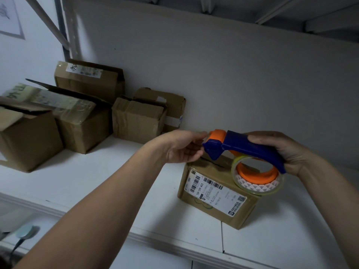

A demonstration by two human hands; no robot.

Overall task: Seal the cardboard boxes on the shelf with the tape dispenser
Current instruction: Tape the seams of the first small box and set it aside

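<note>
We see the right hand wrapped round the blue plastic handle of the tape dispenser, which is held just above a small cardboard box on the white shelf. The left hand pinches the dispenser's orange nose (whether it has the tape end, we cannot tell). We would draw the end out taut, then press it flat along the box's dark top seam. The clear tape roll looks glossy. Creased brown boxes sit well to the left.
</note>
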